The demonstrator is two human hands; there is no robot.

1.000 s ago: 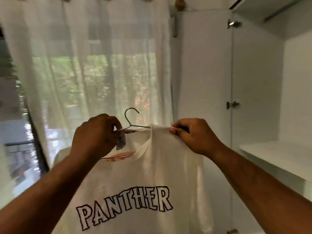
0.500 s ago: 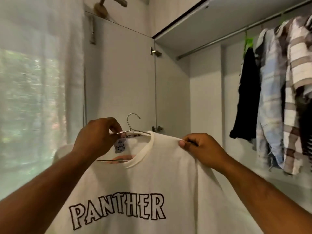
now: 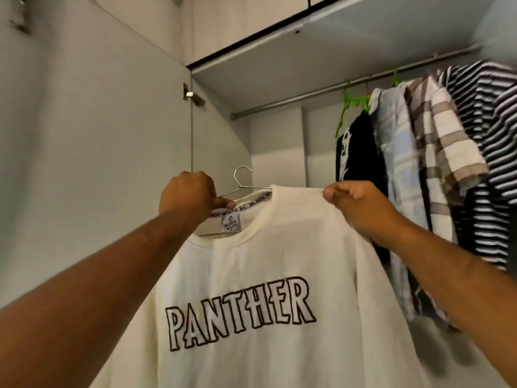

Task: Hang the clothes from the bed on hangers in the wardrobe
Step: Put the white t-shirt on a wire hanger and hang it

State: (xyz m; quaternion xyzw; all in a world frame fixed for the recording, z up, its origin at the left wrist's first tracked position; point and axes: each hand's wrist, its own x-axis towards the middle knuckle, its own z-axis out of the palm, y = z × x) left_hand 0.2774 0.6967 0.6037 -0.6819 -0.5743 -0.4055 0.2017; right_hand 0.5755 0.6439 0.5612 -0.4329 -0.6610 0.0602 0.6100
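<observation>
Wardrobe (image 3: 277,147) blurs at its right edge; the shirt (image 3: 251,261) runs off the bottom and hides most of the hanger (image 3: 246,187) in its neck. Against half a second ago, more of the rail (image 3: 293,99) shows. The left hand (image 3: 187,194) pinches hanger and collar, the right hand (image 3: 355,203) pinches the shoulder, shirt hanging between them.

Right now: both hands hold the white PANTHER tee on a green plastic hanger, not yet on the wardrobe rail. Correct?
Not quite. The hanger in the PANTHER tee is thin silver wire, not green plastic; the green hangers are on the rail. The head view shows it. The rest holds: left hand and right hand hold it up, not yet hooked.
</observation>
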